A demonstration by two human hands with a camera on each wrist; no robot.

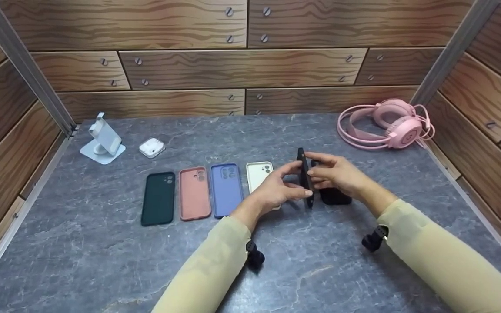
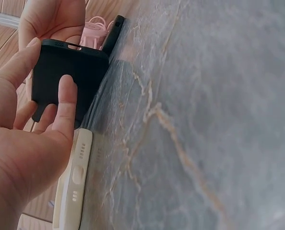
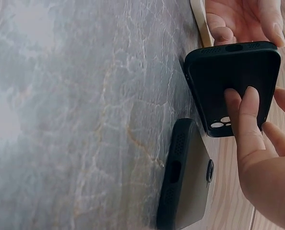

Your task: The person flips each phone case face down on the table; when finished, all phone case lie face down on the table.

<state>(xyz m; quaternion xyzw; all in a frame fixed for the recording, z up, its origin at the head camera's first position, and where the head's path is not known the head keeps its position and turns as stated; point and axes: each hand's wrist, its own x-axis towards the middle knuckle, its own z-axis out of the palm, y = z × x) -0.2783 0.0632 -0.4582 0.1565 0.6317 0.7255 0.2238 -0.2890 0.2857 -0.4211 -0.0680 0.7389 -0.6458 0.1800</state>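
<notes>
A black phone case point(image 1: 305, 178) stands on its long edge between both hands. My left hand point(image 1: 274, 187) grips it from the left, thumb near the lower end and fingers toward the upper end. From the other side my right hand point(image 1: 335, 174) holds its edge, and two of the fingers point(image 3: 248, 108) touch the inner face, as the right wrist view shows. Camera cutouts appear at the case's far end there. Beside the right hand lies another dark case point(image 3: 183, 177), its back greyish in that view. A white phone case point(image 1: 257, 174) lies partly hidden behind the left hand.
Left of the white case lie a blue case point(image 1: 226, 191), a pink case point(image 1: 195, 195) and a dark green case point(image 1: 158, 200) in a row. Farther back are a white stand point(image 1: 105, 141), a small white earphone box point(image 1: 151, 148) and pink headphones point(image 1: 392, 126). Wood-patterned walls enclose the table.
</notes>
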